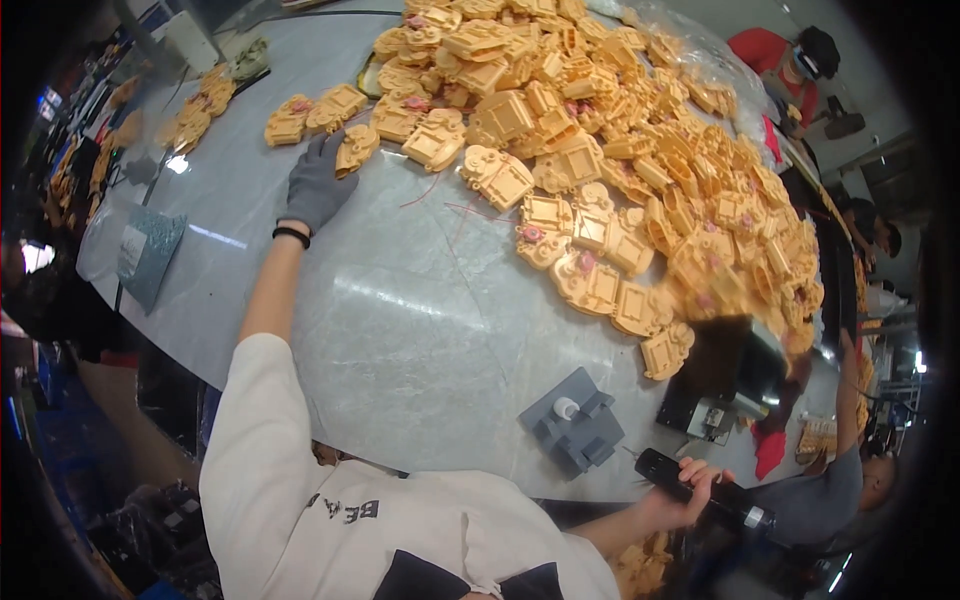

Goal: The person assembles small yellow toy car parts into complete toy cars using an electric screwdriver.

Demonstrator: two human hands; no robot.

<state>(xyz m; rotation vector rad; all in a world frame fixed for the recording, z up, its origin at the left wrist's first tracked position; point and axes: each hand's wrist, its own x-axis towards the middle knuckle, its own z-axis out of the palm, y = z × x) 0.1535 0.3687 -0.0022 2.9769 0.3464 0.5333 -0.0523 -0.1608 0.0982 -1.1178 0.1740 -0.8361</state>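
My left hand [322, 185], in a grey glove, reaches to the far left of the table with its fingers closed on a yellow plastic housing part [357, 150]. Two similar yellow parts [312, 113] lie just beyond it. Low on the right, my bare right hand [697, 490] grips a black electric screwdriver [735, 496], whose thin bit points up and left. Near that bit, at the table's front edge, sits a grey fixture block [572, 425] with a white round piece on it.
A large heap of yellow plastic housings [610, 140] covers the back and right of the grey table [400, 340]. A black box-shaped device [725, 365] stands right of the fixture. A bluish packet [150, 255] lies left. Other people [785, 70] are at the right.
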